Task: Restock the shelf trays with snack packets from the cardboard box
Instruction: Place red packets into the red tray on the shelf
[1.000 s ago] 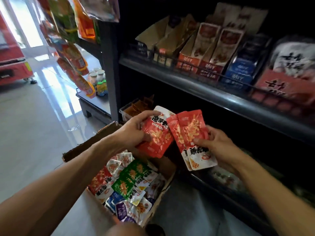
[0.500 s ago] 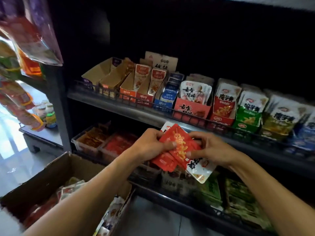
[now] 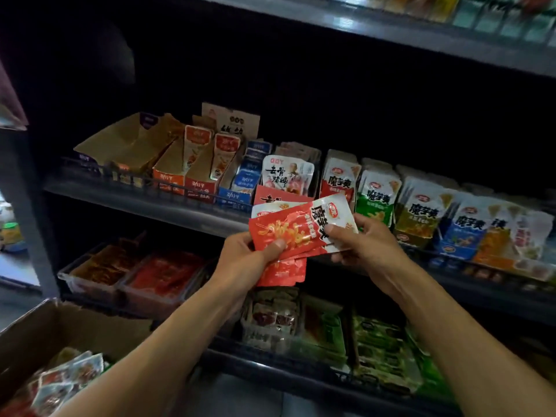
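Note:
I hold a small stack of red and white snack packets (image 3: 296, 227) in front of the middle shelf. My left hand (image 3: 249, 260) grips the stack's lower left, thumb on top. My right hand (image 3: 364, 242) pinches its right end. Just behind the stack stands a shelf tray of matching red packets (image 3: 338, 179), with green (image 3: 376, 197), yellow and blue ones to its right. The cardboard box (image 3: 60, 329) sits at lower left with several loose packets (image 3: 66, 377) inside.
The shelf rail (image 3: 144, 203) runs across the middle. Brown and orange display cartons (image 3: 168, 158) stand at its left. Clear trays of red snacks (image 3: 132, 275) fill the shelf below, and green packets (image 3: 379, 350) lie on the bottom shelf. A higher shelf (image 3: 391, 28) crosses the top.
My view has swung up from the box to the shelves. Both hands brought their red packets together into one stack and raised it toward the middle shelf.

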`<state>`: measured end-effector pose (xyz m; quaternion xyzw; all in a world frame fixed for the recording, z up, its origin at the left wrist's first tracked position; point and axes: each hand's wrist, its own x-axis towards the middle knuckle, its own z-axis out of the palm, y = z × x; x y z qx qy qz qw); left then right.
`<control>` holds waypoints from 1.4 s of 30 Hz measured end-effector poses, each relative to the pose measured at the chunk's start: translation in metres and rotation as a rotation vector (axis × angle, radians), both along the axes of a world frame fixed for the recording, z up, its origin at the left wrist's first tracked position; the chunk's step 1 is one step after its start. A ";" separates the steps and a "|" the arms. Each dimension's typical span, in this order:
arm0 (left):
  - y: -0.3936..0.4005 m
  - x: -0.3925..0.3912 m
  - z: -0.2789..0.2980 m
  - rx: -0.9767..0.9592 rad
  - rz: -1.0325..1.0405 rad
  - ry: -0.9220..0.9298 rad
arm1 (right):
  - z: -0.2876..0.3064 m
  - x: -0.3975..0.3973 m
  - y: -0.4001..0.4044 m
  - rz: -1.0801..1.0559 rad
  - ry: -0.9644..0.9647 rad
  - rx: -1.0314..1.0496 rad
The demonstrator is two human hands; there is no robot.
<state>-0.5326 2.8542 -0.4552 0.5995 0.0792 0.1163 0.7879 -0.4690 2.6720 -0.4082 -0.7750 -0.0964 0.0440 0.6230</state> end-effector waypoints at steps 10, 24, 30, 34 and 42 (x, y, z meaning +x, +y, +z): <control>-0.022 0.018 0.001 0.174 -0.087 -0.007 | 0.014 0.009 -0.029 0.050 -0.024 -0.040; -0.019 0.050 0.006 0.388 -0.158 -0.049 | 0.072 0.050 -0.088 -0.243 -0.351 -0.201; -0.006 0.054 0.012 0.361 -0.122 -0.092 | 0.089 0.089 -0.061 -0.194 -0.513 -0.582; 0.006 0.057 0.009 0.317 -0.118 -0.095 | 0.090 0.114 -0.034 -0.116 -0.564 -0.916; 0.022 0.063 -0.006 0.399 -0.117 0.014 | 0.082 0.147 0.002 -0.012 -0.600 -1.185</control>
